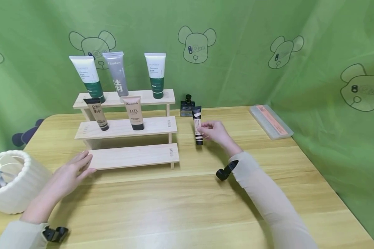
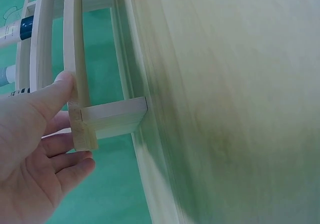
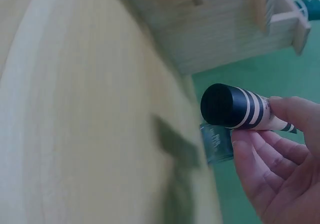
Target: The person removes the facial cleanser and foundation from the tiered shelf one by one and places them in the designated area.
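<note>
My right hand (image 1: 216, 132) pinches a small cosmetic tube (image 1: 198, 129), black at its crimped end with a striped black cap pointing down. In the right wrist view the thumb and fingers hold the tube (image 3: 255, 109) off the table, its cap toward the camera. A three-tier wooden display rack (image 1: 134, 157) stands left of it. At the left end of the lowest tier rests my left hand (image 1: 71, 174). The left wrist view has the thumb at the board's (image 2: 75, 44) front edge and curled fingers around its end.
Upper tier: two white-and-green tubes (image 1: 88, 77) (image 1: 157, 74) and a grey tube (image 1: 116, 72). Middle tier: a brown tube (image 1: 96, 114) and a pink BB cream tube (image 1: 134, 112). A dark bottle (image 1: 187, 108) stands behind; a clear flat case (image 1: 271, 121) lies right, a white basket (image 1: 21, 186) left.
</note>
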